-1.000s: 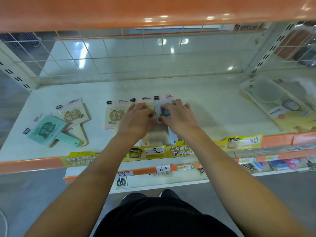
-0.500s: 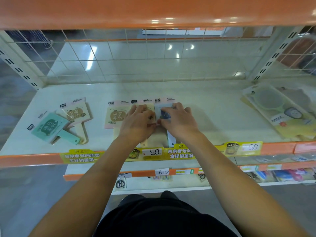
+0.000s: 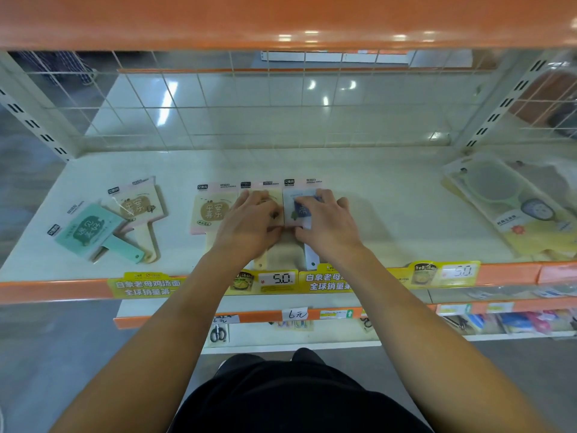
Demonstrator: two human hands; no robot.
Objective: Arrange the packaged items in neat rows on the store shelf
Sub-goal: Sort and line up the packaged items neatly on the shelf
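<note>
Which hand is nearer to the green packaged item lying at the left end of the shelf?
The left hand. It rests on the middle beige package of the row, to the right of the green package. The right hand lies farther right, on the blue package.

Bare shelf [image 3: 374,189] lies open behind and right of the middle packs [image 3: 212,210]; loose packs [image 3: 93,232] crowd the left, a large package [image 3: 515,207] blocks far right.
</note>
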